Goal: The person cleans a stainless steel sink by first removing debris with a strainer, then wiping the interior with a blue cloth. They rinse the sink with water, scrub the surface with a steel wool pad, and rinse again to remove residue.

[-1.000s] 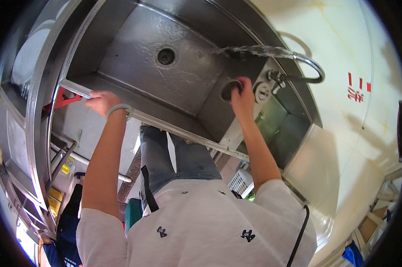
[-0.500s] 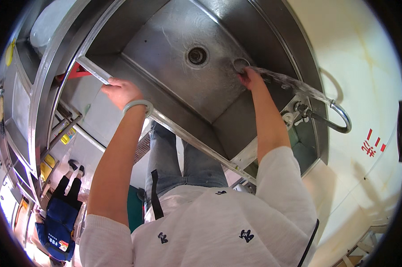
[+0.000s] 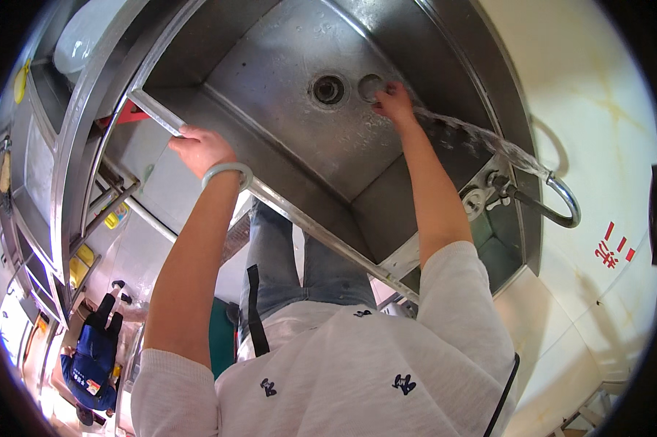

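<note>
A deep stainless steel sink [image 3: 285, 80] lies in front of me, with an uncovered drain hole [image 3: 327, 90] in its floor. In my right hand [image 3: 394, 103] is a small round sink strainer [image 3: 370, 88], pinched at its right edge. It sits just right of the drain hole, low over the sink floor; whether it touches the metal I cannot tell. My left hand [image 3: 203, 151] is closed over the sink's near rim at the left corner. From the curved tap [image 3: 567, 202] on the right, a stream of water [image 3: 481, 138] runs into the sink, passing behind my right hand.
Another basin and a metal rack [image 3: 37, 182] stand to the left. Farther off at lower left is a person in dark blue [image 3: 95, 357]. A tiled wall [image 3: 598, 146] with red lettering rises on the right. Yellow items [image 3: 81, 266] sit on a lower shelf.
My right hand has moved away from me and a little left, bringing the strainer closer to the drain hole. My left hand keeps its hold on the rim. The distant person has shifted slightly.
</note>
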Demonstrator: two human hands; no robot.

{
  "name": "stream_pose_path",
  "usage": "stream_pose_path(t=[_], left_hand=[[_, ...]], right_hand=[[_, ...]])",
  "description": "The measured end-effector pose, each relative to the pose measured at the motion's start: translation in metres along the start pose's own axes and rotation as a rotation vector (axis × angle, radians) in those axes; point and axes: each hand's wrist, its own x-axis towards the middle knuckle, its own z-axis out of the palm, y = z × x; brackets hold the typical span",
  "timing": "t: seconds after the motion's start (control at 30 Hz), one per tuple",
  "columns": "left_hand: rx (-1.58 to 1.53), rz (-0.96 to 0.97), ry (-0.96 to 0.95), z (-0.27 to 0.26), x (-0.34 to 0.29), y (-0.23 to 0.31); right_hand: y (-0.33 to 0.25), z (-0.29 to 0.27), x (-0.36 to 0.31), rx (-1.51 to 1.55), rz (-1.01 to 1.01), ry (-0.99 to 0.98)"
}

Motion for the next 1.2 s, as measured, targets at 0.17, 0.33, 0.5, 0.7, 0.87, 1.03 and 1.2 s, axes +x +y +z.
stream_pose_path(t=[0.17, 0.33, 0.5, 0.7, 0.87, 1.03, 1.2], left_hand=[[0.006, -0.034, -0.044, -0.002, -0.001, 0.000], [0.002, -0.065, -0.068, -0.003, -0.002, 0.004], [-0.119, -0.044, -0.043, -0.004, -0.003, 0.005], [-0.013, -0.034, -0.050, 0.004, 0.000, -0.002], [0.114, -0.034, -0.022, 0.014, 0.019, -0.018], [0.170, -0.127, -0.095, 0.017, 0.035, -0.034], [0.137, -0.049, -0.075, 0.022, 0.041, -0.040]], right_hand=[[0.002, 0.025, 0.001, -0.379, 0.006, 0.026], [0.059, -0.021, 0.010, 0.460, 0.337, 0.216], [0.044, -0.023, 0.002, 0.293, 0.197, 0.034], [0.043, 0.053, 0.027, -0.325, -0.059, 0.066], [0.073, 0.127, 0.051, -0.242, 0.144, 0.177], [0.033, 0.130, 0.008, -0.306, 0.000, 0.182], [0.069, 0.138, -0.010, -0.972, -0.461, 0.110]])
